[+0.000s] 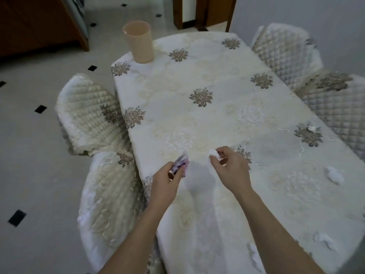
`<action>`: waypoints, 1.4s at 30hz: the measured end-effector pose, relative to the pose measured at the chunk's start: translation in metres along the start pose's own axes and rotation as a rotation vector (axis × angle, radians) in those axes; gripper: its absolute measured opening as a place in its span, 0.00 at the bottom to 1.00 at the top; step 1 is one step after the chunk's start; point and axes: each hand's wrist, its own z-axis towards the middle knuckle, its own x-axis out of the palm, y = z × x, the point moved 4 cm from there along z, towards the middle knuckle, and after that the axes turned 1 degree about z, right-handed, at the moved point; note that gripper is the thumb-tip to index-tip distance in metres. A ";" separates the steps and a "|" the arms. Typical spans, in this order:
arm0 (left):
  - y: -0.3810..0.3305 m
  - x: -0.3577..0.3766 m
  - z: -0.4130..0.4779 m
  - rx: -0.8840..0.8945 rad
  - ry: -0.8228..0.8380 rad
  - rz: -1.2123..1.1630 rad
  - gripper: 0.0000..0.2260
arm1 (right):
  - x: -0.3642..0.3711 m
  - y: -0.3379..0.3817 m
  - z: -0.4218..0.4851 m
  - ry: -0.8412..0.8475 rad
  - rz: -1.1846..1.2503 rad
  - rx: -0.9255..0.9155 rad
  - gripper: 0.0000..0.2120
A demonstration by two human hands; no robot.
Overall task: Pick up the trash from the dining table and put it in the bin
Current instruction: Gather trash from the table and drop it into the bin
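My left hand (165, 184) is closed around a crumpled purple and white wrapper (180, 164) near the table's left edge. My right hand (230, 169) pinches a small white tissue wad (213, 154) just above the cloth. Several other white tissue scraps lie on the table: one at the right (334, 174), one near the front right (325, 240), one at the front (253, 252) and a small one on a flower motif (312, 128). The beige plastic bin (139, 41) stands upright at the table's far left corner.
The dining table (197, 119) wears a cream cloth with brown flower motifs. Quilted chairs stand at the left (87, 113), near left (110, 204) and right (286, 54). White tiled floor with black diamonds lies to the left. A wooden cabinet (39, 24) is at the far left.
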 end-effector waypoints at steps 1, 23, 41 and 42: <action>-0.007 0.000 -0.002 0.019 0.010 0.004 0.10 | -0.007 0.004 -0.006 -0.021 0.005 0.001 0.03; -0.058 -0.010 -0.065 0.220 0.063 0.006 0.09 | -0.051 0.023 -0.115 -0.242 0.127 0.026 0.05; 0.016 -0.110 -0.219 0.002 -0.505 -0.050 0.10 | 0.026 0.065 -0.182 0.218 0.171 -0.311 0.05; 0.022 -0.121 -0.231 -0.013 -0.553 -0.040 0.10 | 0.036 0.073 -0.189 0.249 0.172 -0.338 0.05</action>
